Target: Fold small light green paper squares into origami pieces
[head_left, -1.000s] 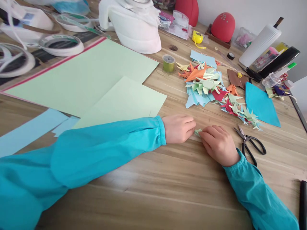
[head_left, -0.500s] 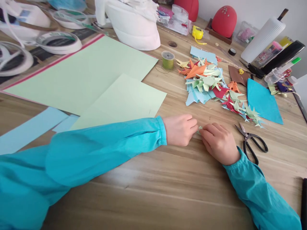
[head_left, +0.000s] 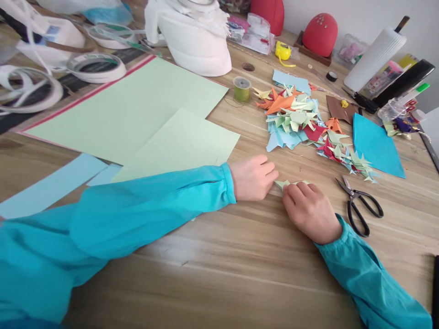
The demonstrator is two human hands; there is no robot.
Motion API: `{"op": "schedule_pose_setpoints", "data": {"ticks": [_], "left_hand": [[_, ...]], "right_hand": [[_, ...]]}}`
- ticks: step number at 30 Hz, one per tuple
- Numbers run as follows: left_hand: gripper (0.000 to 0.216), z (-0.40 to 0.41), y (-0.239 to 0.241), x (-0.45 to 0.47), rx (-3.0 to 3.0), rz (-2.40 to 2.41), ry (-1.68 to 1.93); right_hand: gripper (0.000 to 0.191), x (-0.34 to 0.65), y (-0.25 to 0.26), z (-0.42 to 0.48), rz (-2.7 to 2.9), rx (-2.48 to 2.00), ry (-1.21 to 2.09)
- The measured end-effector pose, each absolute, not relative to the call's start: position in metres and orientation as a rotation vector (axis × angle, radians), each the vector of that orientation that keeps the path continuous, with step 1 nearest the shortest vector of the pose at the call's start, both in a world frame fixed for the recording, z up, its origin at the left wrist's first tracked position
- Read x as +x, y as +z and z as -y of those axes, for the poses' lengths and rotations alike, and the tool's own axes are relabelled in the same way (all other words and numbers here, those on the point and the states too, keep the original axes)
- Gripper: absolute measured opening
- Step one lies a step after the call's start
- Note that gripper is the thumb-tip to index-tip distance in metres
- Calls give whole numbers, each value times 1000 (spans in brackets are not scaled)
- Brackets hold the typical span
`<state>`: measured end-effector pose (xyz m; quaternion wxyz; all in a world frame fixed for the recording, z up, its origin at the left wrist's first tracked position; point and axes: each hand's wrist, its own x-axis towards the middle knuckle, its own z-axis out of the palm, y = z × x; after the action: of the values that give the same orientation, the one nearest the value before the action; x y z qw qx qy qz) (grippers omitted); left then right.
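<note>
Both hands on folded paper piece.
Left hand and right hand pinch the pale green paper piece against the wooden table.

Room and bench: wood-grain surface against a pale wall.

The surface is light brown laminate, grain running left to right, lit evenly by soft daylight with weak shadows. The plain off-white wall closes the far right corner. Along the far edge: a white moulded form, two red rounded forms, a white ribbed roll, and white tape rolls at far left. Large pale green sheets cover the left half.
</note>
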<state>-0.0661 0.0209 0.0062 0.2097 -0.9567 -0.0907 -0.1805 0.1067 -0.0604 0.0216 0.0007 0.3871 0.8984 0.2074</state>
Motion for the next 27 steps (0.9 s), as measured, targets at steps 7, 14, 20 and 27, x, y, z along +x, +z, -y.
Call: {"op": "schedule_pose_setpoints", "data": {"ticks": [7, 14, 20, 27], "left_hand": [[28, -20, 7, -67, -2686, 209, -501], [28, -19, 14, -63, -2785, 263, -321], [22, -30, 31, -56, -2933, 397, 120], [17, -35, 38, -42, -3054, 503, 307]], "right_hand": [[18, 109, 23, 58, -2842, 1267, 610], [20, 115, 23, 54, -2895, 1331, 504], [20, 119, 22, 50, -2858, 1416, 353], [22, 118, 22, 49, -2802, 1480, 268]]}}
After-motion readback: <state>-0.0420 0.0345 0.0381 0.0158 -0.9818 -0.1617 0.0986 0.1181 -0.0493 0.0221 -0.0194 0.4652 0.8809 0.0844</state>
